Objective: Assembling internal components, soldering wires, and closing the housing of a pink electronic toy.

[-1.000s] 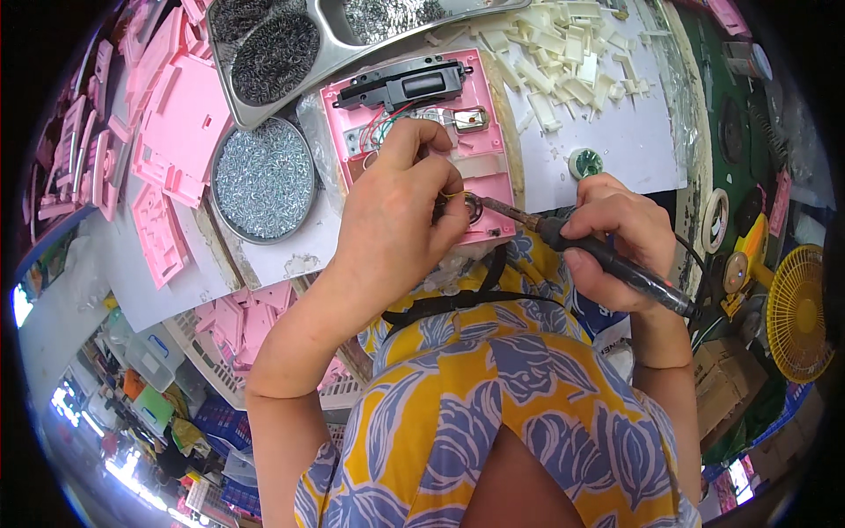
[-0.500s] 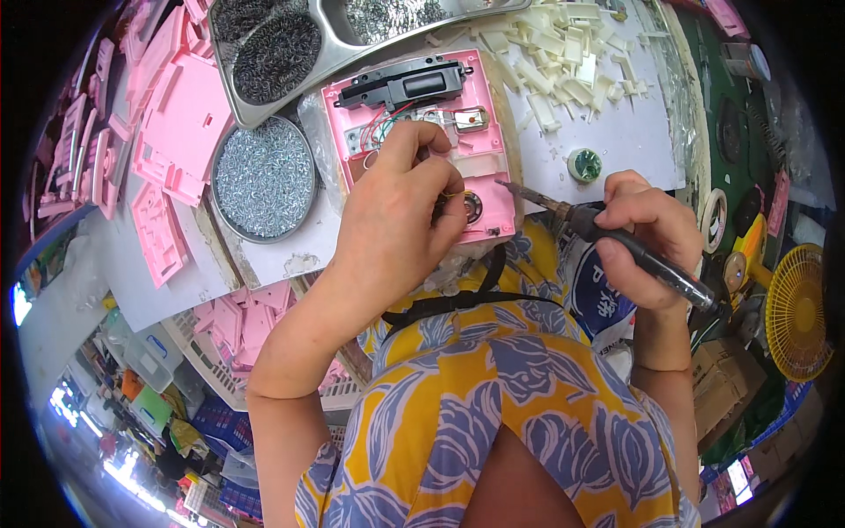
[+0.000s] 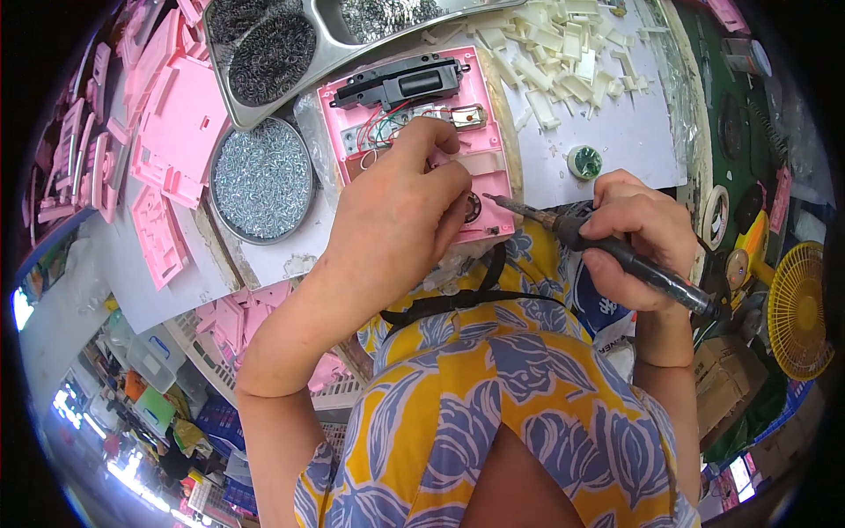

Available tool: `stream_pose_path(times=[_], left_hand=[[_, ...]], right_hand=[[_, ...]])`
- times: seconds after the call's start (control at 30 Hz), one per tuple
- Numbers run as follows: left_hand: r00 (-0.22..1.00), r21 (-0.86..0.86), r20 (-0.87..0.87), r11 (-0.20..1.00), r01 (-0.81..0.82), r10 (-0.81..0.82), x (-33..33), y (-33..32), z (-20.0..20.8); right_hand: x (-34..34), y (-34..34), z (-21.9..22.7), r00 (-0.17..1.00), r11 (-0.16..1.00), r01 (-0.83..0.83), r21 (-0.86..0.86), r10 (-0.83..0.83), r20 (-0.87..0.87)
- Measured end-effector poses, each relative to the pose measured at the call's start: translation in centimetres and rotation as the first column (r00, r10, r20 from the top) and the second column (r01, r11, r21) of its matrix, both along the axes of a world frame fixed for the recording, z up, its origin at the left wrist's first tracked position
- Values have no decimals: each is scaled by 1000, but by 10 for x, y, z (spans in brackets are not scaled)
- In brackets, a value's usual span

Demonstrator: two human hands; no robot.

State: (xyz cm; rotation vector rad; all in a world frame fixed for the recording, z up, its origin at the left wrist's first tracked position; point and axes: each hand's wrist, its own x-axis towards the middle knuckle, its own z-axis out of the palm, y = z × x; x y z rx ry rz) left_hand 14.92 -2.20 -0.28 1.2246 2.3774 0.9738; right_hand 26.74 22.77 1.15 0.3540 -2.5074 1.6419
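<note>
A pink plastic housing [image 3: 493, 180] lies in front of me, with a black plastic module [image 3: 400, 84] along its far end, a small metal motor [image 3: 468, 117] and thin red and green wires [image 3: 377, 128]. My left hand [image 3: 409, 194] reaches over the housing's middle, thumb and fingers pinched together; whatever is between the fingertips is hidden. Just beyond the thumb shows part of a round black part [image 3: 473, 207]. In my right hand [image 3: 642, 238] is a soldering iron [image 3: 647, 268], gripped like a pen, its tip above the housing's near right part.
Left of the housing stands a round tin of small screws [image 3: 262, 180]; behind it, a metal tray [image 3: 330, 44] holds springs. Pink panels [image 3: 180, 114] pile up at far left. White plastic pieces [image 3: 572, 57] and a small green-filled pot [image 3: 584, 162] are to the right, a yellow fan [image 3: 799, 308] farther out.
The soldering iron's tip has shifted slightly left and nearer to me, toward the round black part. My left hand has moved slightly, fingers still pinched over the housing.
</note>
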Motion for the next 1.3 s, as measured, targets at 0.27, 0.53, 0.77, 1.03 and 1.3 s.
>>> stream_pose_path(times=[0.27,0.53,0.77,1.03,1.3], left_hand=[[999,-32,-45,999,-10,9,3,3,0],[996,-30,-86,1000,-1,-2,4,3,0],[995,-30,-94,999,32,-35,2,2,-1],[982,-43,-188,999,22,-30,9,3,2],[989,-49,-140,998,32,-39,11,12,7]], right_hand=[[-5,-8,-1,1000,1000,4,7,-4,-11],[-5,-8,2,999,1000,16,25,-16,27],[58,50,18,810,809,585,-59,-578,96],[152,203,44,227,267,876,-401,-963,-144],[116,238,40,24,95,889,-448,-987,-162]])
